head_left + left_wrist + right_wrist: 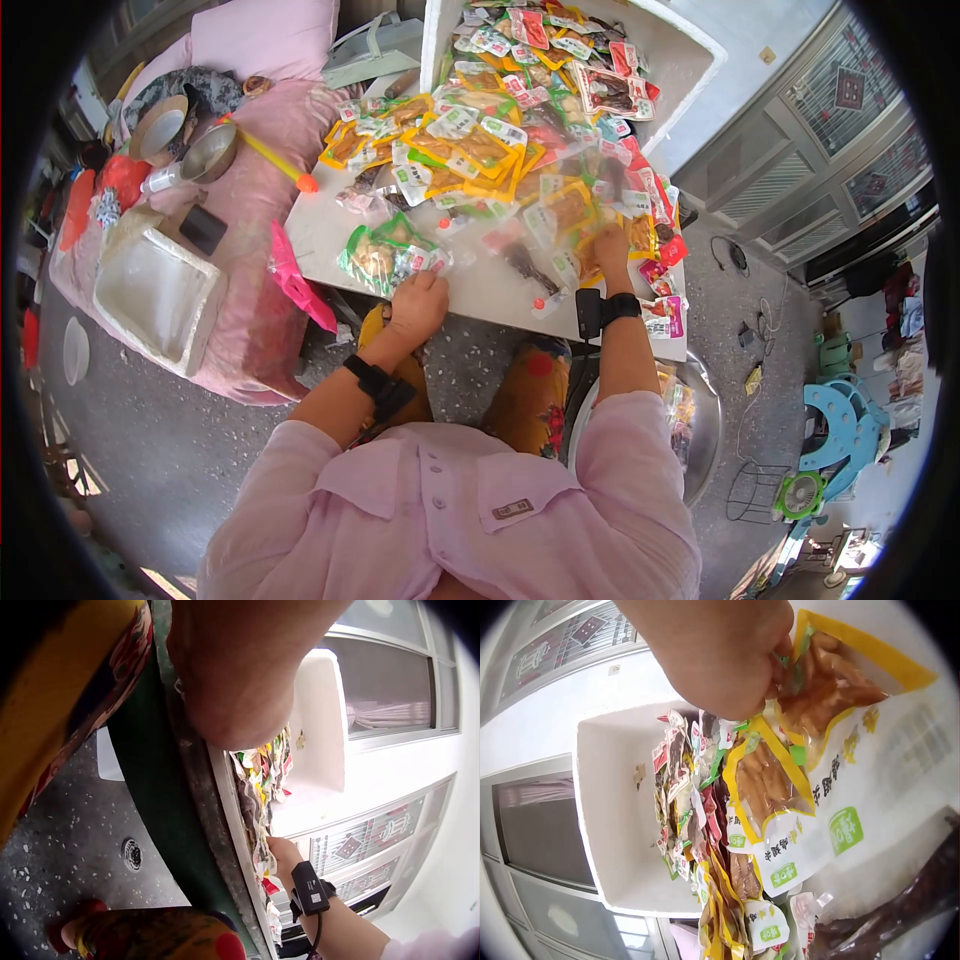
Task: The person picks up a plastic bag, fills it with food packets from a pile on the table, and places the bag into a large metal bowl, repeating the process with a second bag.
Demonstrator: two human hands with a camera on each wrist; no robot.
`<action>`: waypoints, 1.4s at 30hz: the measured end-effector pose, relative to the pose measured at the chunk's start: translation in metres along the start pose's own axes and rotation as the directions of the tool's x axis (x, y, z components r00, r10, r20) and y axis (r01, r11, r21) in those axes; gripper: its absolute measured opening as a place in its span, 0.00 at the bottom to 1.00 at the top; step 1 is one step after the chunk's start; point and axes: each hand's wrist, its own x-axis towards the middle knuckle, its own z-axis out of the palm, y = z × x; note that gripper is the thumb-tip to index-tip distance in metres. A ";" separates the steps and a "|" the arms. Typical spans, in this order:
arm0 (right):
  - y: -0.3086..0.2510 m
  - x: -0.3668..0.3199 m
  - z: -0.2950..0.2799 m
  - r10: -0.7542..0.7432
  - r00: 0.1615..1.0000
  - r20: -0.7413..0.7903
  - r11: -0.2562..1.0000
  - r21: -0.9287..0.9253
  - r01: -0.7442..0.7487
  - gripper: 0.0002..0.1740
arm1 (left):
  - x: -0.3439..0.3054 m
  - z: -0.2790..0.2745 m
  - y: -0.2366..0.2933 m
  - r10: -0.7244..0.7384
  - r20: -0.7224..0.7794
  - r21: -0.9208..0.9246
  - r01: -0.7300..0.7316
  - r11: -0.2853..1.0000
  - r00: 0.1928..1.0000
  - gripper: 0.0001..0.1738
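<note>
My left hand is at the table's front edge, its curled fingers at the lower corner of a clear green-edged food packet. In the left wrist view its fingertips are hidden behind the hand. Farther right, my right hand pinches the edge of a yellow-edged pouch of brownish chicken feet. A second yellow-edged pouch lies right below that hand in the right wrist view. Between the hands lies a packet with dark meat.
A heap of food packets covers the table's far part and runs into a white foam box. A metal basin with packets stands on the floor at right. A pink-covered bed holding another foam box is at left.
</note>
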 end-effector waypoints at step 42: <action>-0.073 -0.047 -0.051 0.046 0.995 0.094 0.561 0.821 -0.103 0.04 | -0.002 0.000 0.001 -0.086 0.032 -0.036 0.087 0.996 0.996 0.06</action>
